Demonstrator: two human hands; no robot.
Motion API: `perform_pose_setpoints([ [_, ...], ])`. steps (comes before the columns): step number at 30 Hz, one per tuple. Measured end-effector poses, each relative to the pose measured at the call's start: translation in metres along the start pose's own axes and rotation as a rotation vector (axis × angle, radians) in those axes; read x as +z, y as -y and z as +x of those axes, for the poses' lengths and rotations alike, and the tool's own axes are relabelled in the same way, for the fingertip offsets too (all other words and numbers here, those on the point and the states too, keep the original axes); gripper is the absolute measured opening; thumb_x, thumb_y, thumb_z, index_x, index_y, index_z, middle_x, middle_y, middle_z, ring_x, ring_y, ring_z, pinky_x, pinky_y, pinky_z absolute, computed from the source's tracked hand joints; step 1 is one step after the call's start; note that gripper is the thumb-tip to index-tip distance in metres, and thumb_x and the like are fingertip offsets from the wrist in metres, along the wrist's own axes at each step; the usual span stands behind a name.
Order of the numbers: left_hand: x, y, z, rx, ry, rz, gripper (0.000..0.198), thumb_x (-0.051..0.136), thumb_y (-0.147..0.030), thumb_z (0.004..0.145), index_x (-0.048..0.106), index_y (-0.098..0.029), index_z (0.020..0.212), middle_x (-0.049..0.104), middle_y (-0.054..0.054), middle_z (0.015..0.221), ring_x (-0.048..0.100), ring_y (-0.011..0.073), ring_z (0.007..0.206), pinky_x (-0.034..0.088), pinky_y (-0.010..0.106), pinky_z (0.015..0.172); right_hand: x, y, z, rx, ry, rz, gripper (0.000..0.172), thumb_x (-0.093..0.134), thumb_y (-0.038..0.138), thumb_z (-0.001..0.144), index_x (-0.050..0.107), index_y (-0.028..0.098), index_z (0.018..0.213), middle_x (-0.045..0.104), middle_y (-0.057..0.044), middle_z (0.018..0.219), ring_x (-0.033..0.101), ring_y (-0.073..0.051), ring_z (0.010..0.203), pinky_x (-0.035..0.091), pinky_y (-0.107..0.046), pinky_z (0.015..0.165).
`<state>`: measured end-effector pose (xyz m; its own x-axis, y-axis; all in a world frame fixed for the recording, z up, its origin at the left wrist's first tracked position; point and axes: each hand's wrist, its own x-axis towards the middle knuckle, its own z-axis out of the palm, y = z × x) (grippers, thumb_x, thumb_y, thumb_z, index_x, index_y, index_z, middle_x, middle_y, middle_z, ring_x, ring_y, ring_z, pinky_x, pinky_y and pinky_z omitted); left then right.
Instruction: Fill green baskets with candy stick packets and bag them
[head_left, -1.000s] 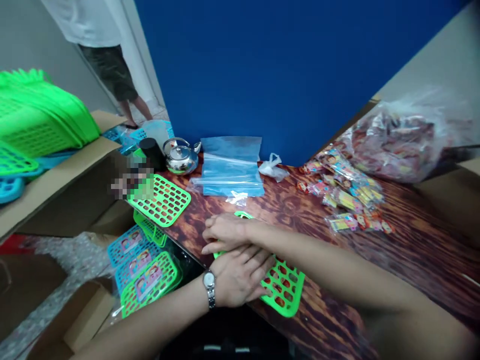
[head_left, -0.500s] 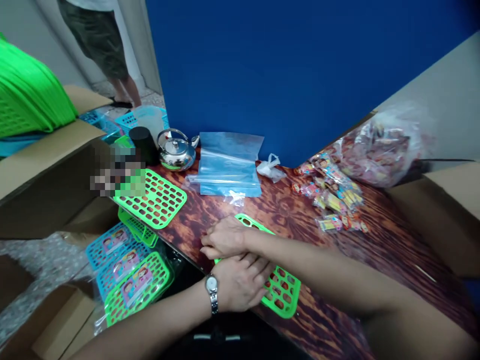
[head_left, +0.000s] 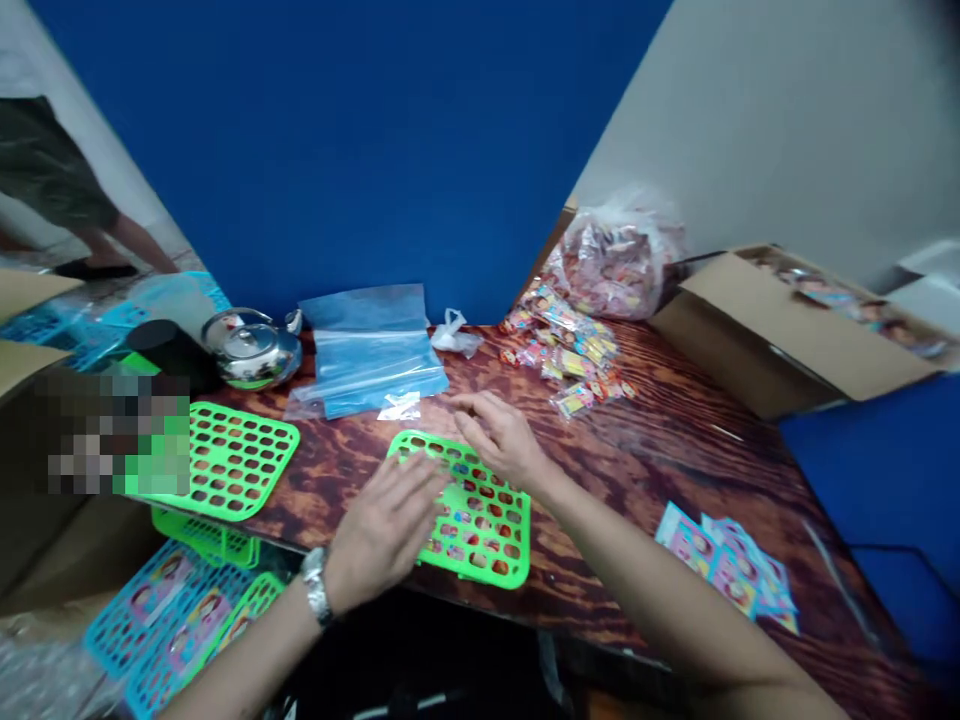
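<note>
A green perforated plastic basket (head_left: 516, 540) lies on the table in front of me, with small colourful bits showing through its holes. My left hand (head_left: 386, 530), a metal watch at its wrist, is over the basket's left side with fingers stretched out, slightly blurred. Above the basket's far edge is my right hand (head_left: 501, 440), fingers extended and thumb apart, holding nothing. Whether either hand touches the basket I cannot tell. A second green basket (head_left: 244, 460) rests at the table's left edge.
Behind are a steel kettle (head_left: 251, 350), clear plastic bags (head_left: 375, 350) and a knotted white bag (head_left: 455, 335). Wrapped packets (head_left: 566, 350) lie beside a full bag (head_left: 619, 255). Picture cards (head_left: 731, 565) and an open carton (head_left: 795, 335) are right; packed baskets (head_left: 142, 610) sit lower left.
My hands have come apart from their crossed position on the basket, the left going left and the right to the far side. The view has turned right, bringing cards and a carton into sight.
</note>
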<state>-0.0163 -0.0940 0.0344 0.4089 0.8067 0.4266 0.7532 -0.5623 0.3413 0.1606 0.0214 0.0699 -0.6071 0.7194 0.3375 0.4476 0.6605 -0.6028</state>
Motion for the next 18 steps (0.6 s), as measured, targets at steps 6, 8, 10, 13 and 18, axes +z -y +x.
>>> perform_pose_setpoints([
  [6,0.013,0.037,0.006,-0.252,0.135,-0.087,0.049,0.039,-0.033,0.093,0.032,-0.023,0.141,0.025,0.009,0.151,0.022,0.027,0.138,0.026,0.047,0.11,0.011,0.0,-0.075,0.052,0.321,-0.356,0.081,0.049,0.063,0.081,0.031,0.014,0.142,0.028,-0.023,0.145,0.023,-0.037,0.134,0.021,-0.059,0.105],
  [8,0.019,0.04,0.005,-0.322,0.201,-0.195,0.052,0.035,-0.035,0.094,0.024,-0.023,0.144,0.016,0.008,0.153,0.023,0.0243,0.138,0.027,0.042,0.111,0.017,0.002,-0.084,0.067,0.367,-0.377,0.088,0.046,0.068,0.079,0.024,0.015,0.145,0.019,-0.023,0.149,0.016,-0.039,0.136,0.015,-0.062,0.105],
  [10,0.021,0.039,0.005,-0.367,0.21,-0.27,0.053,0.034,-0.035,0.095,0.021,-0.025,0.144,0.012,0.006,0.154,0.022,0.0223,0.138,0.027,0.038,0.111,0.018,0.0,-0.084,0.064,0.371,-0.366,0.086,0.043,0.068,0.08,0.021,0.017,0.146,0.016,-0.022,0.15,0.015,-0.038,0.137,0.014,-0.062,0.105],
  [13,0.025,0.034,0.003,-0.419,0.14,-0.312,0.052,0.036,-0.034,0.094,0.023,-0.027,0.144,0.016,0.006,0.153,0.023,0.0226,0.138,0.028,0.04,0.111,0.012,-0.011,-0.078,0.017,0.377,-0.337,0.083,0.042,0.068,0.081,0.024,0.02,0.145,0.017,-0.021,0.15,0.017,-0.037,0.137,0.017,-0.061,0.105],
  [18,0.039,0.021,0.002,-0.51,-0.037,-0.313,0.049,0.039,-0.032,0.093,0.03,-0.027,0.141,0.022,0.008,0.151,0.029,0.0238,0.136,0.033,0.042,0.108,0.002,-0.041,-0.065,-0.071,0.29,-0.292,0.06,0.046,0.05,0.088,0.038,0.021,0.139,0.032,-0.016,0.146,0.027,-0.03,0.135,0.025,-0.055,0.106],
])
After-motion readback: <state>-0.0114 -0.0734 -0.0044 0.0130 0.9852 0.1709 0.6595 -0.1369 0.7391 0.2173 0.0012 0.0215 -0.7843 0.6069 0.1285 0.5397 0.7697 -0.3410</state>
